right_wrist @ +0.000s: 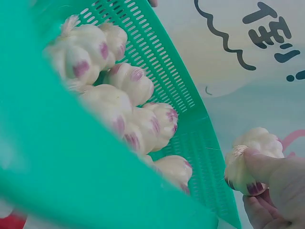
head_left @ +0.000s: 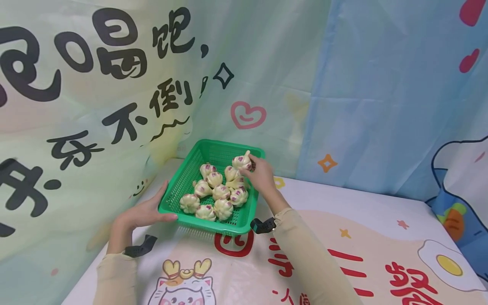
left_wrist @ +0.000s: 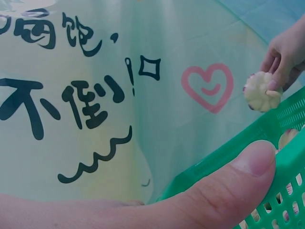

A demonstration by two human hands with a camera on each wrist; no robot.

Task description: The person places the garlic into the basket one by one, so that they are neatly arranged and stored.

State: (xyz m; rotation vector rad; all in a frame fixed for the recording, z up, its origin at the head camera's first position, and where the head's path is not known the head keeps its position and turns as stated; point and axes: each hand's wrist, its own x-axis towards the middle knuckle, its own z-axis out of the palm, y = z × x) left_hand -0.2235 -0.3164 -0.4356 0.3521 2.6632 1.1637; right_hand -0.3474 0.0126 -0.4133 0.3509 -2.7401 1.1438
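A green plastic basket (head_left: 249,222) with perforated walls stands tilted on the table, holding several white garlic bulbs (head_left: 223,209) with purple marks. My right hand (head_left: 263,173) pinches one garlic bulb (head_left: 242,162) between thumb and fingers, above the basket's far right corner. In the right wrist view this bulb (right_wrist: 255,162) shows beside the basket wall, its root tuft near the thumb. My left hand (head_left: 146,211) grips the basket's left side; its thumb (left_wrist: 224,186) lies along the rim in the left wrist view, and its other fingers are mostly hidden.
A printed cloth curtain (head_left: 244,76) with black lettering rises right behind and to the left of the basket. The table (head_left: 366,216) carries a printed cover with red characters and a fried egg picture (head_left: 447,264). Black straps (head_left: 263,225) circle both wrists.
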